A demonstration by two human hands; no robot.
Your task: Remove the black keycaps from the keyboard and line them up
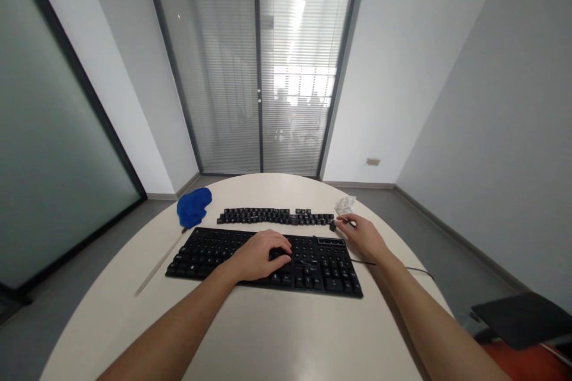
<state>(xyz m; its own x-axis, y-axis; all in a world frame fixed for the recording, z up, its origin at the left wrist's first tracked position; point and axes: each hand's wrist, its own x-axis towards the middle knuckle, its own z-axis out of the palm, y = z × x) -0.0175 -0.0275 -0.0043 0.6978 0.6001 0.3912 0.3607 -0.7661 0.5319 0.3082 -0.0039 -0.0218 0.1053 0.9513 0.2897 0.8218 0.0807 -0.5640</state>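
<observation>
A black keyboard (308, 271) lies on the table, with some keys in place and bare key positions in its upper part. My left hand (259, 255) rests on its middle, fingers curled over the keys and thumb apart from them. Behind the keyboard, loose black keycaps (263, 215) stand in rows. At the right end of these rows, my right hand (361, 235) has its fingers closed around a small black keycap (332, 225) at the fingertips. Something thin and dark shows between those fingers; I cannot make out what it is.
A blue cloth (193, 207) and a thin pale stick (158, 265) lie at the left of the round table (277, 333). Crumpled clear plastic (345, 205) sits beyond my right hand. A black cable (417, 269) runs rightward. A chair (522, 318) stands at lower right.
</observation>
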